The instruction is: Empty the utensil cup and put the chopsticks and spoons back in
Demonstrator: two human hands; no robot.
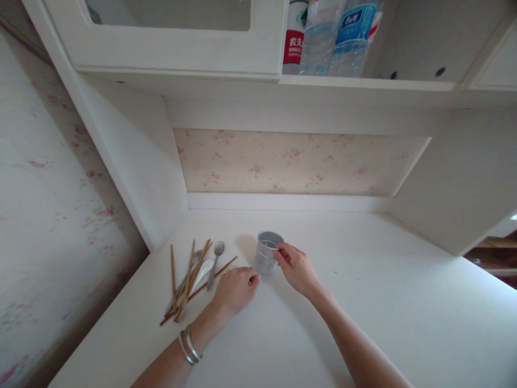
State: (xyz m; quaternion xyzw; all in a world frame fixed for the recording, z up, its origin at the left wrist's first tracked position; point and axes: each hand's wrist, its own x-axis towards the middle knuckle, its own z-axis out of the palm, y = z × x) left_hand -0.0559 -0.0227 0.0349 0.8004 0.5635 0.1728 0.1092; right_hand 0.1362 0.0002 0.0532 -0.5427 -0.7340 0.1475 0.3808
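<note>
A small grey perforated metal holder (266, 252) stands upright on the white desk (396, 302). My right hand (297, 267) is closed on its right rim, thumb and fingers pinching the edge. My left hand (236, 288) rests on the desk just left of the holder, fingers curled under, with two silver bangles on the wrist; whether it holds anything is hidden. Left of that hand lie several wooden chopsticks (188, 280), a metal spoon (216, 256) and a white spoon (202, 269) in a loose pile.
A white side panel (133, 178) walls off the desk on the left, a floral back panel (291, 161) stands behind. A shelf overhead holds water bottles (339, 35). A cabinet door (169, 32) hangs at upper left.
</note>
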